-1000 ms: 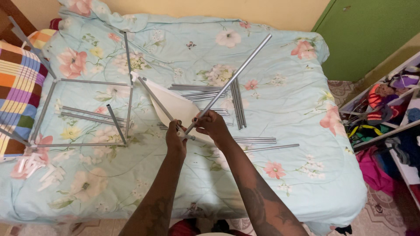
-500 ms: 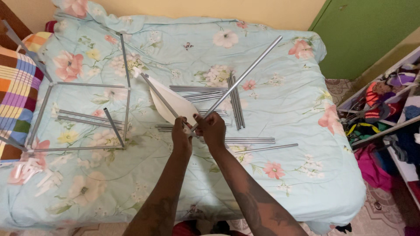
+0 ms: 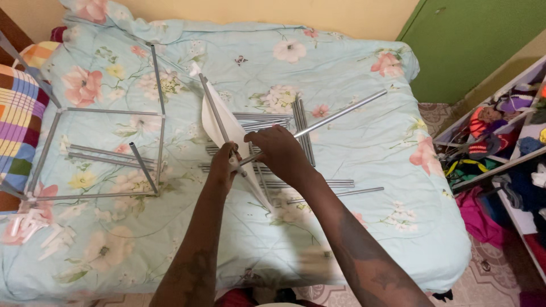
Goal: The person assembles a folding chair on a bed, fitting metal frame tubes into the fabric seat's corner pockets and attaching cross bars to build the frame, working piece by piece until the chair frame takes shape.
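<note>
Over the middle of the bed, my left hand (image 3: 223, 166) grips a white plastic connector where two grey metal rods meet. One rod (image 3: 213, 113) rises up and to the left, with a white fabric panel (image 3: 219, 128) hanging along it. My right hand (image 3: 278, 150) is closed around the near end of a longer rod (image 3: 341, 113) that points up and to the right. Both hands touch at the joint, which is mostly hidden by the fingers.
A partly built grey rod frame (image 3: 102, 153) lies on the bed's left side. Several loose rods (image 3: 301, 131) lie behind and beside my hands. White connectors (image 3: 34, 230) sit at the near left. A floral sheet (image 3: 369, 74) covers the bed; a cluttered shelf (image 3: 500, 131) stands at the right.
The long rod in my right hand has swung lower, toward the right. The rod with the white panel has tilted more upright. Both hands stay at the joint.
</note>
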Demonstrator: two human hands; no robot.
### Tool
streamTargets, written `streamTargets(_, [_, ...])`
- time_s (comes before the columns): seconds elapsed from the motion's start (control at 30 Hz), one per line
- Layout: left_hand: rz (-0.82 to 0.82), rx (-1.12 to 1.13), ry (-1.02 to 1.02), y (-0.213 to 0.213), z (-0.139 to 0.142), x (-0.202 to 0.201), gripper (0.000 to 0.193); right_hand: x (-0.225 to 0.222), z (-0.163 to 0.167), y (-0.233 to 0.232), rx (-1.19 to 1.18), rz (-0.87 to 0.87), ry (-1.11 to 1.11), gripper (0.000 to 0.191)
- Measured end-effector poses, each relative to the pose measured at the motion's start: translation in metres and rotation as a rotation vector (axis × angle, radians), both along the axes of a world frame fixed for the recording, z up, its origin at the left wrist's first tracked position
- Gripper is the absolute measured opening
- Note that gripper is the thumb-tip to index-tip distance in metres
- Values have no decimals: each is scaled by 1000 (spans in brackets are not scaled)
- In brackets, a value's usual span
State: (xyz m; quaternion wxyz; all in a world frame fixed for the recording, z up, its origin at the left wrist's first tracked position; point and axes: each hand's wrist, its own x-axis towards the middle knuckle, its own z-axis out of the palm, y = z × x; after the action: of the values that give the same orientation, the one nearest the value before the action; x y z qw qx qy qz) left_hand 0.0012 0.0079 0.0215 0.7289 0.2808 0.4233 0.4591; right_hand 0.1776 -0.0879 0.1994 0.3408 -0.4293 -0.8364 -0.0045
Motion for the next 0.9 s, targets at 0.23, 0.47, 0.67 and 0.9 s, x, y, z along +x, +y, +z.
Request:
streamTargets(0.23, [-40,-58,-34,8,10,-16,22,-2,-15,7,-72,22,-87,27])
streamTargets(0.47, [-112,19,11,3,23,-19,24,-17,-42,-5,-115,-82,-145,4])
streamTargets(0.67, [-175,84,62,-2,18,-12,27,-6,-45,4,-502,-159,-196,18])
streamTargets(0.9, [-195,40,112,-1,26,-3,25,11,-21,13,-661,-78,-133,40])
